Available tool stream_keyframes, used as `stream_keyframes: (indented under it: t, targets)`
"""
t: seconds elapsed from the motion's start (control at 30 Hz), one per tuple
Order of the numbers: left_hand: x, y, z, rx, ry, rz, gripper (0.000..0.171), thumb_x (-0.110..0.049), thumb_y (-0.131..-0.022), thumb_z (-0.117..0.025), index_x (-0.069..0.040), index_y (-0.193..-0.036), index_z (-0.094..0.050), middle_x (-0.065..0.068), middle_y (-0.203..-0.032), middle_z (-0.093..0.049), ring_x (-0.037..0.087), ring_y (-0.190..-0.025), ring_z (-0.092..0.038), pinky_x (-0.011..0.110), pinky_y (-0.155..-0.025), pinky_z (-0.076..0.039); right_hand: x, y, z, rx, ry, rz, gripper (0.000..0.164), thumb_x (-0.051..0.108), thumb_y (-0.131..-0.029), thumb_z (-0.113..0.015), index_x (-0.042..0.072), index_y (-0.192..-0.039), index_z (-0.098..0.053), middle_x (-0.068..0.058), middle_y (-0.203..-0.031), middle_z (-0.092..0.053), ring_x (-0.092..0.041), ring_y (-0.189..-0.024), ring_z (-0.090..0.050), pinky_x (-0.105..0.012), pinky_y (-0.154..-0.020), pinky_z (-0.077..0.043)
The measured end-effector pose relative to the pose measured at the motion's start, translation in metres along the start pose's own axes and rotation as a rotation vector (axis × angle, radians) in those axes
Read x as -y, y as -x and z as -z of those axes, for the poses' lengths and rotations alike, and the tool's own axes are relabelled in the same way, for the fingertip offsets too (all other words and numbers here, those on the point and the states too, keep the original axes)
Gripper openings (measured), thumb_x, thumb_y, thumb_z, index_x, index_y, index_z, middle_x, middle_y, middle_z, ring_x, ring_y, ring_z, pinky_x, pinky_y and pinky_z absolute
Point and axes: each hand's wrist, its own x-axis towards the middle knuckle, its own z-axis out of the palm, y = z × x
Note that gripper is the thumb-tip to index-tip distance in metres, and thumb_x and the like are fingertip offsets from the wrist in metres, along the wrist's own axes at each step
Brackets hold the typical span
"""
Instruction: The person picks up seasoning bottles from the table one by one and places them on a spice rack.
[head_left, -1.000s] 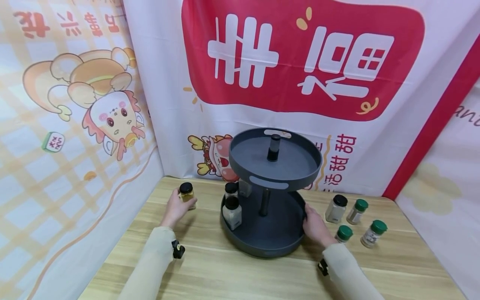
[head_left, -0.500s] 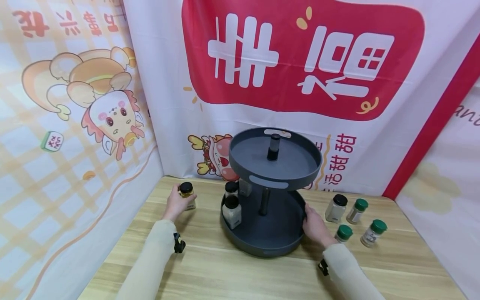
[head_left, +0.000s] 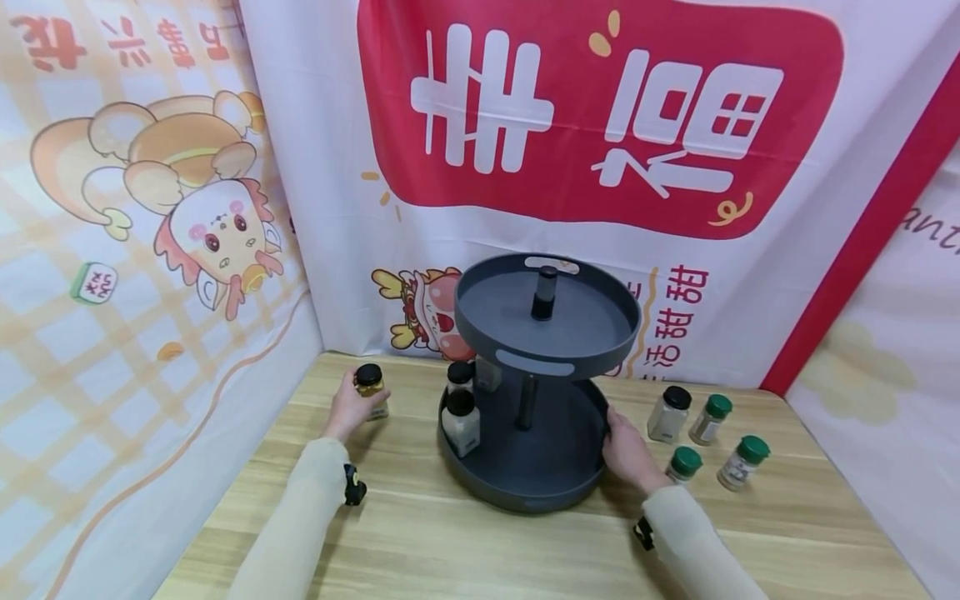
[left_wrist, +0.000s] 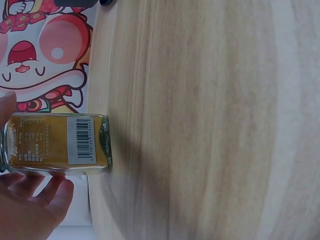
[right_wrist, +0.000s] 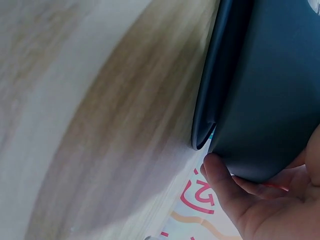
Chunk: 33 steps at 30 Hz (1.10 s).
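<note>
My left hand [head_left: 356, 408] grips a square glass spice jar [head_left: 370, 392] with a black lid, left of a dark grey two-tier round tray [head_left: 525, 502]. Yellow-brown powder and a barcode label show on the spice jar [left_wrist: 55, 141] in the left wrist view, fingers on one side and a fingertip on the other. At the tray's right side, my right hand [head_left: 628, 450] holds the wall of the lower tier. Up close in the right wrist view, thumb and fingers of the right hand [right_wrist: 270, 205] pinch that wall [right_wrist: 270, 110]. Part of the grip is hidden.
On the lower tier's left stand several black-lidded jars [head_left: 461, 423]. To the right on the wooden table [head_left: 420, 542] are a black-lidded jar [head_left: 670, 414] and several green-capped shakers [head_left: 742, 463], one partly behind my right hand. A printed cloth [head_left: 330, 208] hangs behind.
My left hand has turned the spice jar slightly, so more of its lower part shows. The right hand stays on the tray wall. The head view has shifted a little.
</note>
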Motion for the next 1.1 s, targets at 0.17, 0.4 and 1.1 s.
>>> stream_keyframes:
  t: [0.17,0.4,1.1]
  targets:
    - [0.001,-0.0009,-0.0002,0.006,0.006,0.028,0.069,-0.022,-0.088,-0.068,0.001,-0.14,-0.029,0.03,-0.139,-0.038,0.045,-0.126,-0.037,0.055,-0.104,-0.028,0.0001,0.0006,0.0007,0.007,0.006,-0.011,0.054,-0.003,-0.091,-0.043,-0.016,-0.14,-0.026,-0.038,-0.136,-0.035,-0.047,-0.125,-0.038,-0.054,-0.101,-0.033]
    - [0.0039,-0.0026,0.0019,-0.004,0.016,0.048,0.074,-0.023,-0.085,-0.071,0.001,-0.142,-0.028,0.029,-0.138,-0.039,0.044,-0.125,-0.038,0.055,-0.104,-0.028,0.0029,0.0021,0.0016,-0.003,0.005,-0.004,0.053,-0.004,-0.091,-0.043,-0.018,-0.14,-0.026,-0.039,-0.136,-0.035,-0.047,-0.124,-0.039,-0.054,-0.1,-0.034]
    - [0.0047,-0.0003,-0.0024,-0.057,-0.017,0.036,0.053,-0.023,-0.083,-0.073,0.005,-0.12,-0.049,0.029,-0.122,-0.054,0.044,-0.115,-0.048,0.053,-0.1,-0.034,0.0051,0.01,-0.0021,-0.02,0.016,0.008,0.053,-0.002,-0.092,-0.042,-0.018,-0.14,-0.025,-0.039,-0.134,-0.037,-0.047,-0.123,-0.04,-0.055,-0.1,-0.034]
